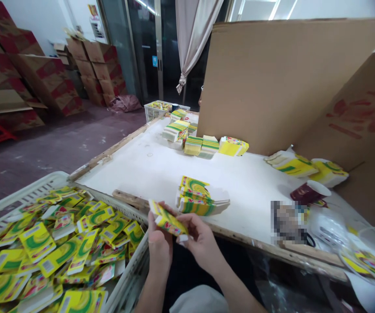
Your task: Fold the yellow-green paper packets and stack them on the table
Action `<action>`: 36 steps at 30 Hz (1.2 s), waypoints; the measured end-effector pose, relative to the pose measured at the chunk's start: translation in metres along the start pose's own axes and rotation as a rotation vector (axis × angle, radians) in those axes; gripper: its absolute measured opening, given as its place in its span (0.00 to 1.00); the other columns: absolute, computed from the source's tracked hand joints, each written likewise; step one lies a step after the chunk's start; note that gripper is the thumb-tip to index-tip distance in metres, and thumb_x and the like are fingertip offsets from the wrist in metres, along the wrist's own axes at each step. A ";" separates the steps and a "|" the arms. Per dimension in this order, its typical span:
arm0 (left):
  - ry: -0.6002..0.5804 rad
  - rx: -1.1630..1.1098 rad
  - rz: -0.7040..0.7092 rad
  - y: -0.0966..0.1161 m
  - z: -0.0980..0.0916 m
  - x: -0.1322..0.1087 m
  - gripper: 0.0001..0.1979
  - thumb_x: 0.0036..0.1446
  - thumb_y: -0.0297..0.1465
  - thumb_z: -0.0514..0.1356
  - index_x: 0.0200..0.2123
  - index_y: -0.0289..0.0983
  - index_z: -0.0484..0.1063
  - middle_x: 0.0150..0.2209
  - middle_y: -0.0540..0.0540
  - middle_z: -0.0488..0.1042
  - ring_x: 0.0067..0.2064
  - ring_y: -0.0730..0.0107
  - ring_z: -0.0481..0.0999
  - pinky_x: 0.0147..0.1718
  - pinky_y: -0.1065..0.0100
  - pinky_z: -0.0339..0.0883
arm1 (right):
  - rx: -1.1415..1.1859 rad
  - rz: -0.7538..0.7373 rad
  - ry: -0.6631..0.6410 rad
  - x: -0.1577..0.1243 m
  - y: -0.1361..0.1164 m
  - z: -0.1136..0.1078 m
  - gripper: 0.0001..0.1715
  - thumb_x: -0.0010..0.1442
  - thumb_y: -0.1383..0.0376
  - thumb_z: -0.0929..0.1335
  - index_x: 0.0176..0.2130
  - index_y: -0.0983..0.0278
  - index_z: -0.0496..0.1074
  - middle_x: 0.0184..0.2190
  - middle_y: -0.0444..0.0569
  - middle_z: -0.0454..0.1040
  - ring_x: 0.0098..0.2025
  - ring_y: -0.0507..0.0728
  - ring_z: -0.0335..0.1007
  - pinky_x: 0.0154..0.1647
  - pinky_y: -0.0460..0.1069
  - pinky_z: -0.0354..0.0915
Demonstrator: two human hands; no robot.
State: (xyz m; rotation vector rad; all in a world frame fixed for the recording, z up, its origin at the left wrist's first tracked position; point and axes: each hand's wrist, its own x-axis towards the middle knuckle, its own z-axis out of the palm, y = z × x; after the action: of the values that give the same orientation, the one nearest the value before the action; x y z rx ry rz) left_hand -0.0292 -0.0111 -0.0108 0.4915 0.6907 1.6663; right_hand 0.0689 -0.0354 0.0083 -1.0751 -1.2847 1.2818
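A small yellow and green carton [168, 221] is held tilted between my hands, just off the table's front edge. My left hand [159, 243] grips its left end, the thumb in front and fingers behind. At its right end, my right hand [202, 241] pinches near a white flap, with the fingertips partly hidden. Just beyond lies a row of flat, unfilled-looking cartons [195, 204] on the white table [135, 161]. To my left stands a white plastic basket [55, 177] heaped with similar cartons [37, 241].
Farther back are stacked flat cartons [193, 145] and a second basket [151, 114]. A tall cardboard sheet [282, 82] walls off the back and right. A dark red cup [305, 192] and clear plastic packaging [329, 228] sit at right. Big boxes [99, 65] are piled across the floor.
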 end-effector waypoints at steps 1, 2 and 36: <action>-0.028 0.024 -0.004 -0.001 0.001 0.000 0.25 0.41 0.45 0.65 0.42 0.40 0.70 0.37 0.48 0.73 0.37 0.70 0.72 0.37 0.70 0.68 | -0.011 -0.033 0.020 0.002 -0.002 -0.005 0.16 0.49 0.69 0.68 0.41 0.62 0.67 0.34 0.44 0.72 0.36 0.53 0.68 0.36 0.47 0.65; -0.045 0.050 -0.009 -0.001 0.000 0.000 0.23 0.42 0.42 0.66 0.41 0.39 0.71 0.37 0.48 0.74 0.37 0.70 0.73 0.38 0.70 0.68 | -0.039 -0.068 0.038 0.004 -0.003 -0.009 0.14 0.51 0.69 0.67 0.41 0.62 0.68 0.35 0.45 0.73 0.37 0.54 0.69 0.37 0.47 0.65; -0.648 1.027 0.233 0.020 0.010 -0.017 0.31 0.41 0.21 0.60 0.51 0.42 0.62 0.47 0.42 0.68 0.46 0.58 0.71 0.44 0.61 0.64 | 0.471 0.226 -0.028 0.000 -0.004 -0.023 0.27 0.56 0.57 0.66 0.54 0.60 0.65 0.51 0.51 0.70 0.53 0.62 0.65 0.54 0.58 0.60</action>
State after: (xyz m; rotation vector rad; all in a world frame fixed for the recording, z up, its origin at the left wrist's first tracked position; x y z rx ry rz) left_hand -0.0332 -0.0283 0.0109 1.7972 0.9743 1.1206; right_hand 0.0917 -0.0326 0.0108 -0.8784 -0.8322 1.6714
